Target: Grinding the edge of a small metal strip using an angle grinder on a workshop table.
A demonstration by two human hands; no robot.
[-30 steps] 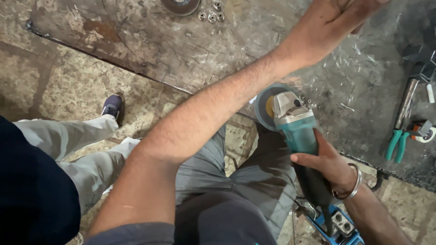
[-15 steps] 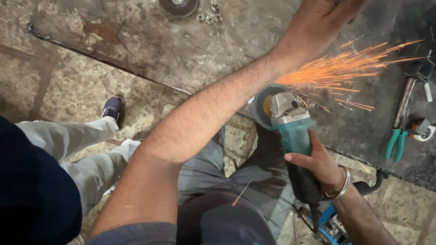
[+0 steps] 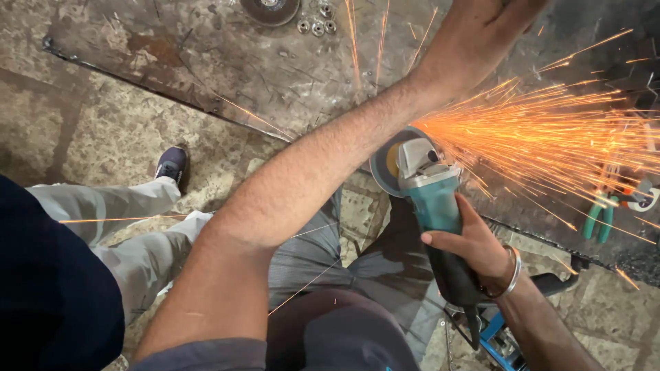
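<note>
My right hand [image 3: 474, 251] is shut on the dark handle of a teal angle grinder [image 3: 430, 192]. Its disc [image 3: 385, 161] meets the edge of a scratched, rusty metal sheet [image 3: 227, 62] lying on the stone floor. A thick fan of orange sparks [image 3: 550, 144] sprays to the right, and a few fly up and left. My left arm crosses over the grinder, and my left hand [image 3: 481, 34] lies flat on the sheet above the cut, with its fingertips cut off by the frame's top edge.
Teal-handled pliers [image 3: 601, 216] lie on the sheet at the right, under the sparks. A spare disc [image 3: 269, 8] and small nuts [image 3: 316, 26] sit at the top. Another person's light-grey trouser legs and dark shoe [image 3: 172, 165] are at the left. A blue tool [image 3: 498, 340] lies below my wrist.
One second ago there were no sparks. They began half a second ago and have grown into a wide spray. The grinder has edged up against the sheet. My left hand stays put.
</note>
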